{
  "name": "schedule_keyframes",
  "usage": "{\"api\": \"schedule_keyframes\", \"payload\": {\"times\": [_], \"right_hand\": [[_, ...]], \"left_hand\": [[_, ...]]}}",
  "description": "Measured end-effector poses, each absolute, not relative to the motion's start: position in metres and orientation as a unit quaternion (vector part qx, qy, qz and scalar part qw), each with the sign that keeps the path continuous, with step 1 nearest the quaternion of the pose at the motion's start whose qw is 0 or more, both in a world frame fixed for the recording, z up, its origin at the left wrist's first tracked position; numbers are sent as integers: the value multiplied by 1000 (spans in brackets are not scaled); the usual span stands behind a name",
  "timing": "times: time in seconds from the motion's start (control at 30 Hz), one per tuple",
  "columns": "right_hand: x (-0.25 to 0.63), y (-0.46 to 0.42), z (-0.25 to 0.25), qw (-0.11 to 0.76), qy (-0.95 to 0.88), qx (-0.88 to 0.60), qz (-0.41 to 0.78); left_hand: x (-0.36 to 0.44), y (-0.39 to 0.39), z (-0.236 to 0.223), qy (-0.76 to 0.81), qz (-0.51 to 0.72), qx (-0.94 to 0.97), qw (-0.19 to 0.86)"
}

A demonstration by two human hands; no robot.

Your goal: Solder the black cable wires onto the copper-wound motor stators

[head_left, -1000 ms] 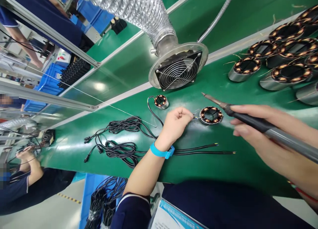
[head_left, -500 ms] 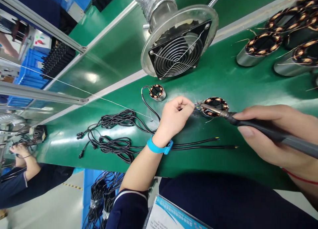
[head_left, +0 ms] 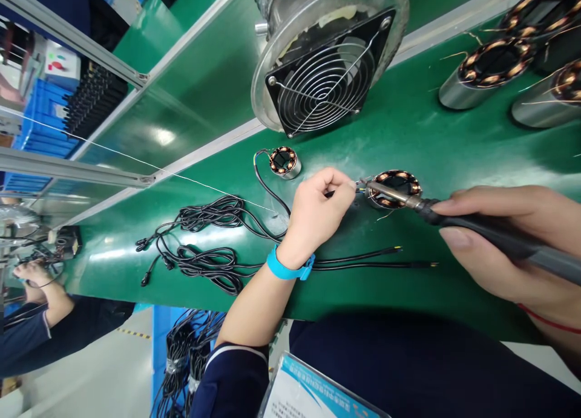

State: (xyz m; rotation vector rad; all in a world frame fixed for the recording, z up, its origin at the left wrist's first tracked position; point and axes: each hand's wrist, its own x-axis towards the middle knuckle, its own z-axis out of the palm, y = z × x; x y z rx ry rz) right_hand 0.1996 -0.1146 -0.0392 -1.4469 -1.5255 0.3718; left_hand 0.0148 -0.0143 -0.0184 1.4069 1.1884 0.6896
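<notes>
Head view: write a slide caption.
Right hand holding grey-black soldering iron over black copper-wound ring, left hand pinching thin wires.

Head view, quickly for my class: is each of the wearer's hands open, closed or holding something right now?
Left hand: closed, pinching thin wires.
Right hand: closed, holding a soldering iron.

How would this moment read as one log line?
Left hand: pinching thin wires | Right hand: holding soldering iron, tip near wires | Nearby: copper-wound ring | Beyond: guarded fan
</notes>
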Motion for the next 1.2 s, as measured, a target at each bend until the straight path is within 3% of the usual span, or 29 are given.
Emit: {"api": "schedule_keyframes", "payload": {"times": [0.7,1.0,1.2], "right_hand": [[202,-111,-44,504,-646,-560,124],[195,-102,-13,423,-728,-539,21],[185,-95,-3,367,-705,-602,74]], "left_hand": [[16,-17,-19,518,300,597,534],[13,-20,-19,496,308,629,513],[8,-30,-19,469,340,631,516]]}}
